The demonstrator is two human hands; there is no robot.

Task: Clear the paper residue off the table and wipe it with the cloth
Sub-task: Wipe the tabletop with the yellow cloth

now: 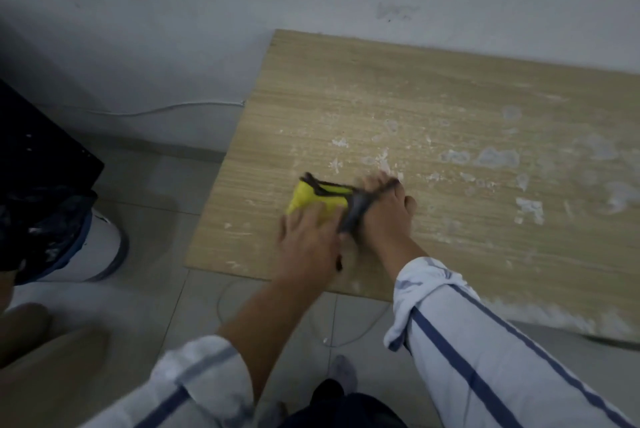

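A yellow cloth with a dark grey edge [308,197] lies near the left front corner of the wooden table [381,98]. My left hand [308,244] presses flat on the cloth's near side. My right hand [384,209] grips the dark edge of the cloth on its right. White paper residue [495,157] is stuck in patches and flecks across the middle and right of the tabletop.
A white bin with a dark bag liner [65,240] stands on the tiled floor left of the table. A dark object [38,150] sits above it. A white cable [156,111] runs along the wall; another lies on the floor under the table's front edge.
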